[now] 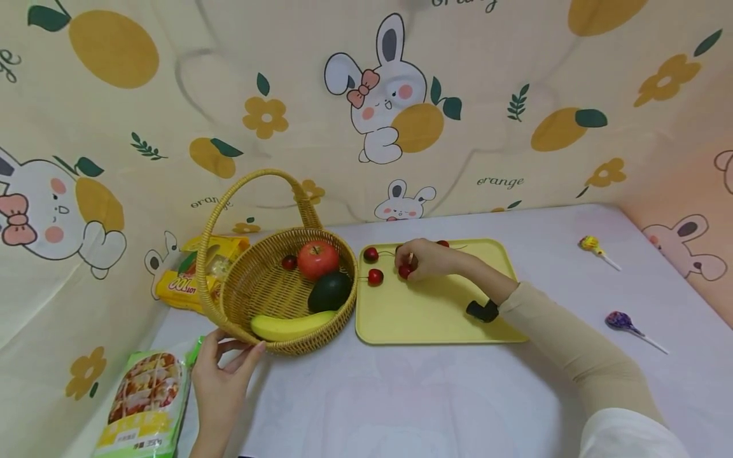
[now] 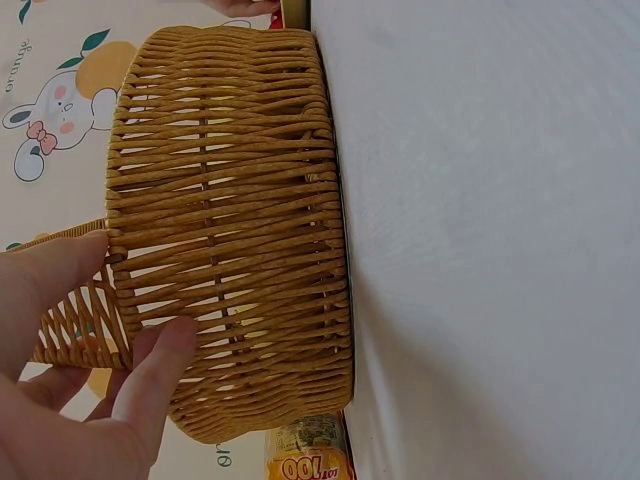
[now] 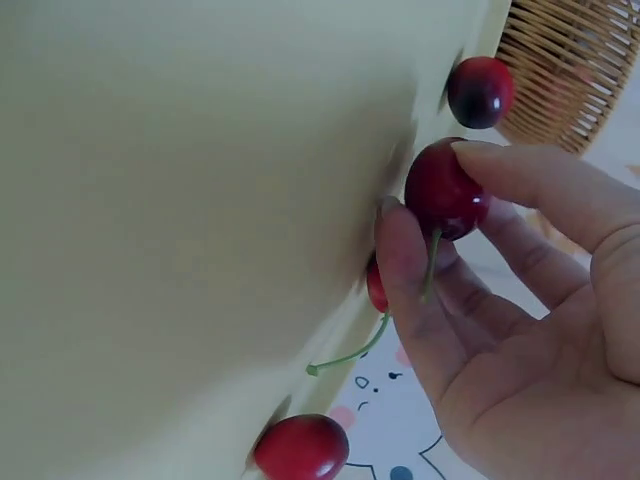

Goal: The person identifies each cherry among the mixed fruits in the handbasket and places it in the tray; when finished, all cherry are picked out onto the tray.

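Note:
My right hand [image 1: 426, 259] is over the yellow tray [image 1: 412, 321], pinching a dark red cherry [image 3: 445, 190] between thumb and fingers; its green stem hangs down in the right wrist view. Other cherries lie on the tray, one [image 1: 371, 254] by its far left corner, another [image 1: 375, 277] just below that, and one [image 1: 443, 244] behind my hand. With my left hand [image 1: 220, 378] I grip the wicker basket [image 2: 230, 200] at its rim, by the foot of the handle, thumb against the outer wall. Inside it are an apple [image 1: 318, 259], an avocado [image 1: 330, 291], a banana [image 1: 292, 326] and one cherry [image 1: 289, 262].
A yellow snack bag [image 1: 189, 289] stands behind the basket at the left. Nearer, a green and white food packet [image 1: 146, 404] lies beside my left hand. Two lollipops, one yellow [image 1: 590, 243] and one purple [image 1: 621, 321], lie on the table right of the tray.

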`<state>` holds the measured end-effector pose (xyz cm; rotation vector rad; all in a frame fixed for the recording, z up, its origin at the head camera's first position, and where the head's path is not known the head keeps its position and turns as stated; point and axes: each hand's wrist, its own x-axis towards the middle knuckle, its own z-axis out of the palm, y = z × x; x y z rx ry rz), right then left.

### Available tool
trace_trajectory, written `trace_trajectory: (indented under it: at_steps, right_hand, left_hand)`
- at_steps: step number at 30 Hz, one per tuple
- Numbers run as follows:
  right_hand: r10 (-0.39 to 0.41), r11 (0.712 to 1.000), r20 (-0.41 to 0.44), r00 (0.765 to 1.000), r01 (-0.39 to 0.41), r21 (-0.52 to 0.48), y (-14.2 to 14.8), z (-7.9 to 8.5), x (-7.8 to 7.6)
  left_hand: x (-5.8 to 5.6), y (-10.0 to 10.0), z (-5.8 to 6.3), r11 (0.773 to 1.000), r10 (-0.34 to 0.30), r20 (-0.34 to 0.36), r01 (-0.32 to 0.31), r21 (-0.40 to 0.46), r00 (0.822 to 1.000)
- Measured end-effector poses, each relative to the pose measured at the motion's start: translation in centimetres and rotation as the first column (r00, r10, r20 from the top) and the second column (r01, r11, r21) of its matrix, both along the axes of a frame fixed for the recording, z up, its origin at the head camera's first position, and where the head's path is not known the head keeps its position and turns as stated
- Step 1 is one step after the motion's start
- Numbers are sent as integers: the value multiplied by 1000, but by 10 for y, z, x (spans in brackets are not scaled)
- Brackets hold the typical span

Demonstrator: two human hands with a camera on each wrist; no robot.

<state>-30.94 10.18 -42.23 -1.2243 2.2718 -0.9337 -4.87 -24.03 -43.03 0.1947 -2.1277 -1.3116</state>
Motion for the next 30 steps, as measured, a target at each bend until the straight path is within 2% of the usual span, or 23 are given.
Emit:
trace_trajectory:
  at_steps: [6, 12, 15, 18, 21, 24, 27, 30]
  right_hand:
    - [-36, 999, -50, 998, 37, 18, 1, -4, 2]
    - [-78, 997, -33, 996, 79, 20, 6, -4, 3]
    - [-100, 995, -41, 994, 101, 25, 8, 7, 3]
    - [-96, 995, -79, 992, 95, -17, 2, 30, 3]
    - [-68, 993, -89, 994, 59, -102, -22, 59, 4]
    - [-10, 984, -50, 999, 1, -178, -67, 83, 7]
    - [66, 980, -44, 997, -73, -184, -120, 95, 12]
    - [128, 984, -41, 991, -132, -123, -171, 98, 16]
  left_hand:
    - [-1, 2, -1, 1000, -9, -12, 9, 6, 1000]
    - [-2, 3, -2, 1000, -7, 4, 7, 13, 1000]
    - [-2, 4, -2, 1000, -13, 3, 13, 14, 1000]
    - [-2, 4, -2, 1000, -14, 5, 14, 20, 1000]
    - [-1, 4, -1, 1000, -11, 10, 10, 23, 1000]
    - [0, 3, -1, 1000, -1, 19, 1, 22, 1000]
    - [0, 2, -1, 1000, 10, 27, -11, 27, 1000]
    - [0, 1, -1, 1000, 14, 31, -15, 27, 999]
